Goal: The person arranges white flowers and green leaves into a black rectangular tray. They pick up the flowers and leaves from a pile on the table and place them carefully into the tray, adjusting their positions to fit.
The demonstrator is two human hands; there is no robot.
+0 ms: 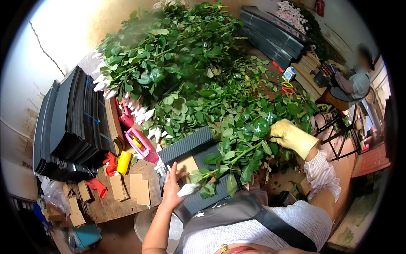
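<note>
A leafy rose stem (246, 151) slants across in front of me, its bud end in a white sleeve (189, 190). My right hand (292, 136), in a pale yellow glove, is closed around the upper right end of that stem among the leaves. The bare left hand (171, 188) has its fingers apart, close beside the white-sleeved bud and holding nothing. Under the stem lies a black corrugated cardboard sheet (186, 146), with a tan cardboard piece (188, 165) on it next to my left fingers.
A large pile of leafy stems (169, 55) covers the table. Black cardboard stacks (69, 114) stand at left, and another dark stack (270, 36) at the back. A pink tape dispenser (144, 146), yellow roll (124, 162) and orange-handled scissors (287, 88) lie around. A co-worker (357, 80) sits at right.
</note>
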